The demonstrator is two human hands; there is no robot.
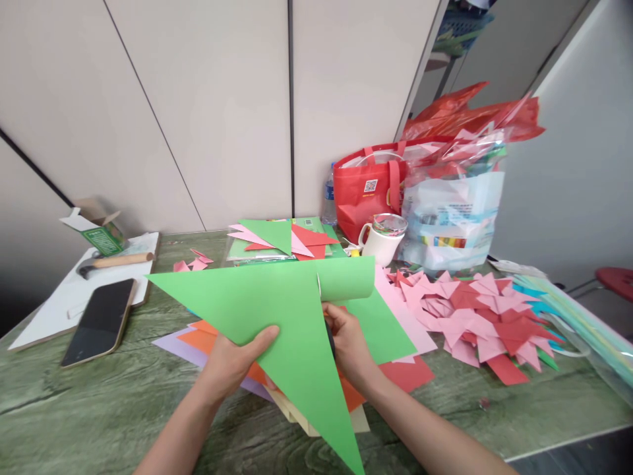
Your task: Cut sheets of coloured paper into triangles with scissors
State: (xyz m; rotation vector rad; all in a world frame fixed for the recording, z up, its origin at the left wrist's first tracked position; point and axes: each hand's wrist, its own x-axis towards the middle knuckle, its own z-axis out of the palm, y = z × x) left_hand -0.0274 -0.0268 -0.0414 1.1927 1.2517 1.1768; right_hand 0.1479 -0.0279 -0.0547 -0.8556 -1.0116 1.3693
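Observation:
A large sheet of green paper [277, 310] is raised over the table, cut partway, with a curled strip [349, 278] at its upper right. My left hand [240, 359] grips the sheet's lower left edge, thumb on top and fingers beneath. My right hand [346, 340] is closed around the dark handles of a pair of scissors [331, 340]. A bit of blade shows at the cut beside the curl; the green paper hides the rest. Beneath lie sheets of coloured paper, among them orange [200, 340], purple [185, 348] and red [408, 375].
Folded pink and red paper pieces [475, 316] are heaped at right. Behind stand a white mug [383, 244], a red bag [368, 198] and a plastic bag [450, 218]. At left lie a phone [101, 323], a hammer [119, 262] and a small green box [103, 236].

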